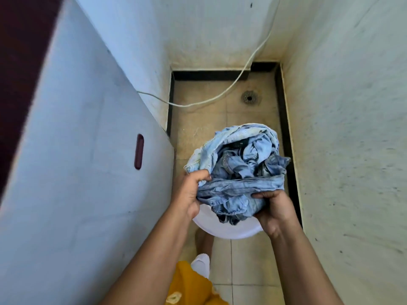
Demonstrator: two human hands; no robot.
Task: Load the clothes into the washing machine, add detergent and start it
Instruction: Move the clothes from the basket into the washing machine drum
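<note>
- The denim clothes [240, 170] sat heaped in a white tub [229, 230] on the tiled floor [248, 260].
- They looked soft, bulky and probably heavy; gathering from underneath seemed safest.
- The left hand [189, 194] and right hand [275, 208] each clutched bunched denim.
- The washing machine [77, 150] showed only its side; lid, controls and detergent were out of sight.

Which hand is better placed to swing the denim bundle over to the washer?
Left, probably. The left hand grips the blue denim clothes on the side next to the white washing machine; the right hand holds the far side, by the wall. Both will likely lift together.
</note>
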